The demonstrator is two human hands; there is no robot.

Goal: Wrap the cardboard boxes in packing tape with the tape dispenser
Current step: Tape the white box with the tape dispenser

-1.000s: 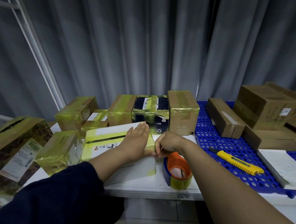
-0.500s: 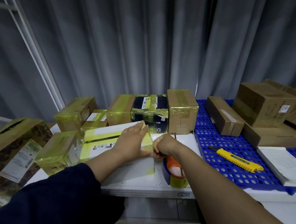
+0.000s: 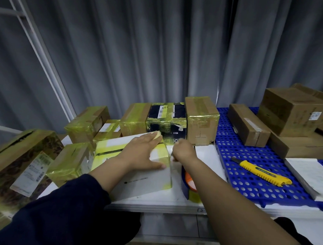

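Left hand (image 3: 143, 154) lay flat, fingers straight, pressing the top of the white box (image 3: 146, 180), whose long axis ran sideways across both hands. Right hand (image 3: 183, 150) sat at the box's right end, fingers curled; blur prevented telling whether it pinched tape. Tape dispenser (image 3: 189, 182) stood under the right forearm, just beside that end. Judgement: the right hand was better placed to take it.

A white cardboard box (image 3: 144, 182), banded in yellow tape, lies flat near the table (image 3: 207, 157) edge; an orange-and-blue tape dispenser (image 3: 188, 179) stands just right of it, partly hidden.
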